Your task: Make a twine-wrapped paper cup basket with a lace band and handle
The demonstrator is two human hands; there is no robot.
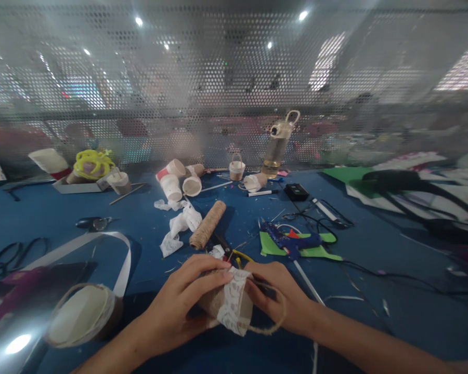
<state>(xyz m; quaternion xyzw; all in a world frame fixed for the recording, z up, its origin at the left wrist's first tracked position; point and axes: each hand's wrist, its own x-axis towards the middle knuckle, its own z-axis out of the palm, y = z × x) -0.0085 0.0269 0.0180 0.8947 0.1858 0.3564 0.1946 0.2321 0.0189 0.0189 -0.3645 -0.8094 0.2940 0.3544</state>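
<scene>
Between my hands lies a small twine-wrapped cup (pixel 233 301), tipped on its side. A white lace band circles it, and a loop of twine (pixel 275 328) sticks out at its right end. My left hand (pixel 191 291) is closed around the cup's body, fingertips on the lace. My right hand (pixel 281 296) grips the cup at the lace end, with its fingertips partly hidden. Just beyond the hands are scissors (pixel 242 254) with yellow and dark parts. A roll of twine (pixel 208 225) and a crumpled strip of lace (pixel 182 226) lie farther off.
A blue glue gun (pixel 292 241) rests on green sheet material at right, with its cord trailing. Several cups (pixel 170 187), a small basket (pixel 237 169) and a water bottle (pixel 277 148) stand near the perforated screen. At left are a larger twine-rimmed container (pixel 83 317) and white ribbon (pixel 125 259).
</scene>
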